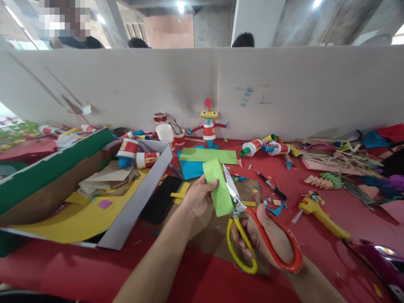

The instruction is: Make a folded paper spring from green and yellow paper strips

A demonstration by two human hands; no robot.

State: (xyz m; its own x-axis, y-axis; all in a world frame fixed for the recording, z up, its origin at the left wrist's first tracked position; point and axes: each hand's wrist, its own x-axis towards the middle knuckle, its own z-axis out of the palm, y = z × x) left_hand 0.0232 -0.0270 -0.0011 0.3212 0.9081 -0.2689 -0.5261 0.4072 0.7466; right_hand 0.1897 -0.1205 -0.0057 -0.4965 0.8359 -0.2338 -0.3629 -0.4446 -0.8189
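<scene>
Pinched in my left hand (200, 193) is a piece of light green paper (219, 191), held up above the table and slightly curled. My right hand (265, 235) grips a pair of scissors (238, 206) with one red and one yellow handle, its fingers and thumb through the loops. The blades are spread apart and lie at the right edge of the green paper. Behind it, a green paper strip (208, 155) rests across a blue sheet (191, 168). A paper-cup robot figure (208, 130) stands upright near the partition.
To the left sits an open box (135, 202) holding cup figures and paper. A black phone (162, 200) lies beside it. On the right are a craft knife (271, 185), a yellow glue gun (322, 214) and paper scraps. A white partition (142, 84) runs behind the red table.
</scene>
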